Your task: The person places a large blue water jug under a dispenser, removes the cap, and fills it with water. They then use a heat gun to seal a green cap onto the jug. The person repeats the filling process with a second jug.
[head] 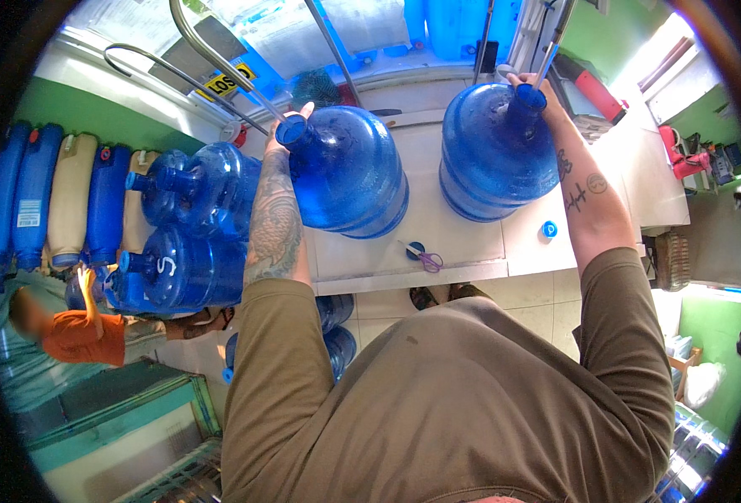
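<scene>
Two large blue plastic water jugs stand uncapped on a white tiled counter [408, 226]. At the left jug [351, 170], my left hand [277, 137] holds the neck, fingers curled behind it. A curved metal filling pipe [219, 63] reaches down into that mouth. My right hand [543, 91] grips the neck of the right jug [493, 151] from behind. A second metal pipe [553, 44] enters its opening; whether my fingers also touch this pipe, I cannot tell. Purple-handled scissors [432, 261] lie at the counter's front edge, over a dark blue round cap [415, 250].
A blue cap [549, 229] lies near my right forearm. Several jugs [181, 267] are stacked sideways at left, beside upright slim containers [71, 195]. A person in an orange shirt [87, 336] stands there, hand raised to a container. More jugs [339, 346] sit below the counter.
</scene>
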